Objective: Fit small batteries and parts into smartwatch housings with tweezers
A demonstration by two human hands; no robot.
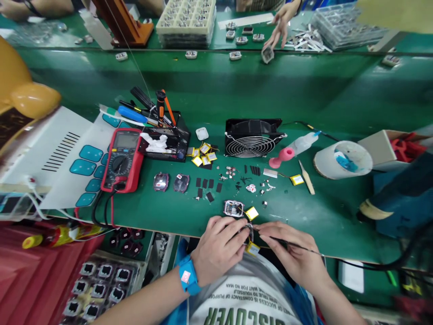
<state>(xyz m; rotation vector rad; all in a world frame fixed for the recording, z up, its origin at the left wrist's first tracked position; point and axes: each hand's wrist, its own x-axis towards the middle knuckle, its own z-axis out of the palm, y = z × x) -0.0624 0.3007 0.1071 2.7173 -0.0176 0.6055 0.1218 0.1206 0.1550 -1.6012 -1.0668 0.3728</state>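
My left hand (pixel 223 246), with a blue band at the wrist, is closed around a small rounded electronic device case (pixel 249 231) at the table's front edge. Its fingers cover much of the case. A yellow-wrapped battery (pixel 252 248) hangs beside it. From the right, my right hand (pixel 294 253) pinches a slim dark tweezers-like tool (pixel 297 246), its tip end at the case. Just beyond my fingers lies another opened device case (pixel 233 208) with its inside showing, and a yellow battery (pixel 251 213) beside it.
Behind are small black pads (pixel 204 183), loose parts, batteries (pixel 204 153) and a fan (pixel 253 140). A red multimeter (pixel 122 160) and tool box (pixel 165 144) stand left; a white tub (pixel 342 159) stands right. Across the ledge, another person's hand (pixel 282 25) holds a case.
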